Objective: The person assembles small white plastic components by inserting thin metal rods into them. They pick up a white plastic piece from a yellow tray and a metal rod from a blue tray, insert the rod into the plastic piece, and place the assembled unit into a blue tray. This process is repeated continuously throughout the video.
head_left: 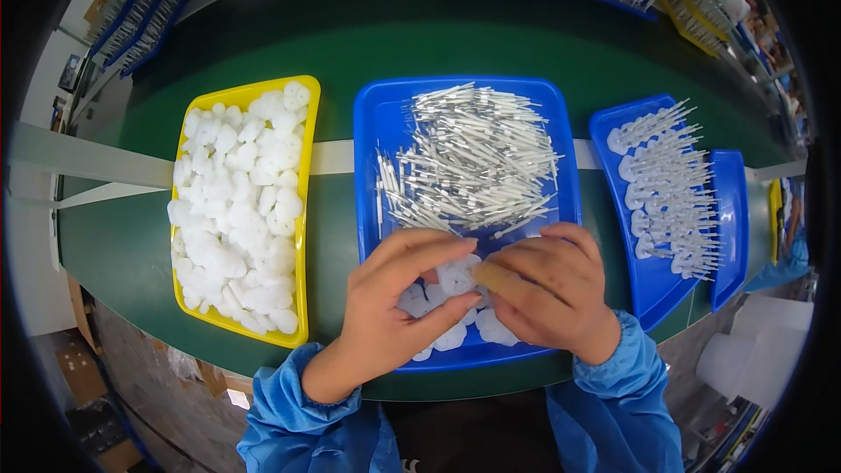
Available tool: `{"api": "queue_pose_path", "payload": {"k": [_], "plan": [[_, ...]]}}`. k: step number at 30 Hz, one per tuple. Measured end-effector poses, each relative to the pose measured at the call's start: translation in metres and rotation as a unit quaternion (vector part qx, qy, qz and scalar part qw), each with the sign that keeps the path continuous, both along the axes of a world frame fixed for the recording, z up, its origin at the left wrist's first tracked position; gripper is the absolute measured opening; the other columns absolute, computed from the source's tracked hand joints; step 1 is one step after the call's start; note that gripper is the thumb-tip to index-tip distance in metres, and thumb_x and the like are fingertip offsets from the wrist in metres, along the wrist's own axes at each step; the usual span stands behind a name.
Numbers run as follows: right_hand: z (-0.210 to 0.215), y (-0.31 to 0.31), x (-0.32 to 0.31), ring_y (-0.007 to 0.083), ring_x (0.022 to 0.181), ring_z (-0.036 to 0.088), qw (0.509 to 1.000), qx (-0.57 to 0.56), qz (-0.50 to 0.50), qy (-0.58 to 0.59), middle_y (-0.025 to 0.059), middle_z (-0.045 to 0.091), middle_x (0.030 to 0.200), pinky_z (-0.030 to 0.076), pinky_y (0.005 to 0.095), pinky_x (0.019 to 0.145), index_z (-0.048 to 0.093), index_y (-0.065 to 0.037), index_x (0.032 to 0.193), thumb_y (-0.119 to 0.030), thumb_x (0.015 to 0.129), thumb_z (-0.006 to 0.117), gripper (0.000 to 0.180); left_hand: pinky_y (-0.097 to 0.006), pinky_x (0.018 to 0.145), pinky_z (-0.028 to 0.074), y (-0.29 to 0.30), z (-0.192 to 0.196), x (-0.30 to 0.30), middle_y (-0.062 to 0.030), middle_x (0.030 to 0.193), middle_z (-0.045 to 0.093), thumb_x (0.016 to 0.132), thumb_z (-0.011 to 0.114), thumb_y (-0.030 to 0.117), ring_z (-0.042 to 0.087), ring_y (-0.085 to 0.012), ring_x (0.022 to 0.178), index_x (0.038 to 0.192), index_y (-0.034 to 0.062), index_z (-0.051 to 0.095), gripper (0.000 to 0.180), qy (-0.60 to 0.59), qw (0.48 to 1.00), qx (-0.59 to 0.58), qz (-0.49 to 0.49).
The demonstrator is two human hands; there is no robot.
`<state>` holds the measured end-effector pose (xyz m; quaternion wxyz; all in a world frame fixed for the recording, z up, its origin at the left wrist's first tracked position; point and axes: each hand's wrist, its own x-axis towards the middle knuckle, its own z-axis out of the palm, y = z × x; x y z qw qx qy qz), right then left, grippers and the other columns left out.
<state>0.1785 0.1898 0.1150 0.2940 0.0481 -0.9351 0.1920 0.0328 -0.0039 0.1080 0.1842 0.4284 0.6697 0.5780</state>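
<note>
Both hands (473, 293) — one white piece (456, 278)

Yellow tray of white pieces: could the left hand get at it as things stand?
Probably yes. The yellow tray lies open just left of the left hand, nothing between them, though that hand now pinches a white piece.

Colours here are pretty loud: dark green tabletop (491, 44) with a pale grey-white stripe (333, 156) running across it. On the left a bright yellow tray (304, 210) full of white fluffy pieces (236, 201). The middle tray (377, 123) is strong blue, piled with silvery-white sticks (473, 158). Another blue tray (653, 280) on the right has rows of white-tipped sticks (670, 188). The person's sleeves (298, 412) are light blue, and the small round piece (457, 278) between the hands is white.
</note>
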Motion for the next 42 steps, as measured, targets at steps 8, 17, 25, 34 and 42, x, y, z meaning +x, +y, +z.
{"api": "queue_pose_path", "payload": {"k": [8, 17, 25, 34, 42], "plan": [[0.006, 0.001, -0.002, 0.0236, 0.095, 0.072, 0.994, -0.102, 0.011, -0.023, 0.0024, 0.076, 0.113, 0.057, 0.0411, 0.089, 0.085, -0.015, 0.119, -0.006, 0.076, 0.085, 0.044, -0.033, 0.085, 0.063, 0.001, -0.006, 0.004, -0.0130, 0.133, 0.077, 0.086, 0.092, 0.001, 0.076, -0.0243, 0.112, 0.146, 0.0068, 0.072, 0.063, -0.069, 0.997, 0.007, -0.031], [0.017, 0.028, 0.038, 0.0225, 0.093, 0.071, 0.995, 0.008, -0.054, -0.086, 0.0025, 0.076, 0.112, 0.049, 0.0422, 0.083, 0.083, -0.015, 0.101, -0.010, 0.076, 0.083, 0.026, -0.034, 0.091, 0.061, -0.001, -0.009, -0.001, -0.0176, 0.128, 0.077, 0.094, 0.084, 0.003, 0.075, -0.0263, 0.113, 0.123, -0.0020, 0.083, 0.030, -0.103, 0.992, 0.056, -0.047], [0.005, 0.023, 0.011, 0.0221, 0.085, 0.068, 0.964, 0.124, -0.109, -0.210, 0.0025, 0.068, 0.087, 0.048, 0.0403, 0.089, 0.071, -0.012, 0.086, -0.009, 0.077, 0.086, 0.018, -0.024, 0.077, 0.057, -0.008, -0.006, 0.000, -0.0140, 0.114, 0.076, 0.101, 0.075, -0.004, 0.073, -0.0141, 0.095, 0.132, 0.0000, 0.080, 0.032, -0.192, 0.981, -0.006, -0.029], [0.019, 0.011, -0.016, 0.0173, 0.072, 0.070, 0.990, -0.126, 0.009, -0.066, -0.0030, 0.074, 0.080, 0.050, 0.0350, 0.082, 0.078, -0.015, 0.098, -0.007, 0.077, 0.089, 0.025, -0.027, 0.081, 0.060, 0.002, -0.007, 0.002, -0.0124, 0.121, 0.063, 0.092, 0.068, -0.018, 0.067, -0.0174, 0.098, 0.153, 0.0055, 0.069, 0.065, -0.038, 0.999, -0.003, -0.018], [0.009, 0.008, -0.014, 0.0140, 0.058, 0.065, 0.979, -0.191, 0.016, -0.065, -0.0033, 0.069, 0.067, 0.049, 0.0321, 0.072, 0.084, -0.011, 0.103, -0.006, 0.080, 0.092, 0.025, -0.025, 0.074, 0.064, -0.001, -0.007, 0.000, -0.0121, 0.120, 0.066, 0.090, 0.077, -0.015, 0.069, -0.0161, 0.098, 0.147, 0.0038, 0.071, 0.060, -0.064, 0.997, 0.010, 0.034]]}}
